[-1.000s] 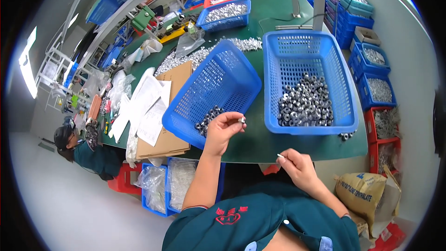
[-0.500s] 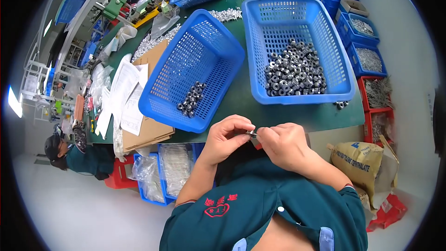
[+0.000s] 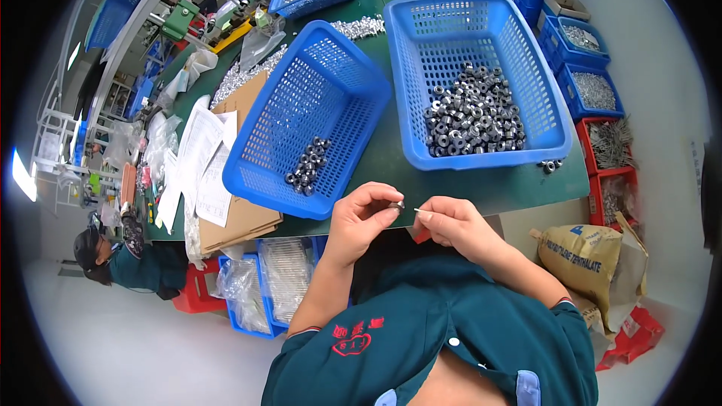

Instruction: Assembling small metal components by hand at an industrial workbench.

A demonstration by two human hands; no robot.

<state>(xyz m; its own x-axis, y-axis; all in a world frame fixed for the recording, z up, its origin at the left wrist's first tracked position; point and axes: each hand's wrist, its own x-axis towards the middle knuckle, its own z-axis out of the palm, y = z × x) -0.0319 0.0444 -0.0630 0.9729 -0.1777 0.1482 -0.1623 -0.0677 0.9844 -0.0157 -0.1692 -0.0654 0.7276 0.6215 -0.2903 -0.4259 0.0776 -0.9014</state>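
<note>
My left hand (image 3: 356, 224) pinches a small dark metal ring-shaped part (image 3: 398, 205) between thumb and fingers, just off the table's front edge. A short gap to the right, my right hand (image 3: 460, 227) grips a thin pale stick (image 3: 418, 211), whose tip points toward the part. Most of the stick is hidden in my fingers. Ahead of my left hand a tilted blue basket (image 3: 252, 194) carries a small group of similar metal parts (image 3: 308, 168). Another blue basket (image 3: 489, 159), ahead of my right hand, bears a large heap of them (image 3: 475, 114).
A few loose parts (image 3: 550, 166) lie beside the right basket on the green table (image 3: 376, 154). Cardboard (image 3: 244, 227) and papers (image 3: 214, 188) are at the left. A stuffed sack (image 3: 579, 256) stands at the right, below stacked bins (image 3: 594, 92). A co-worker (image 3: 128, 259) is far left.
My hands have drawn apart. The stick's tip is now clear of the metal part, which stays in my left hand. The whole view has shifted slightly.
</note>
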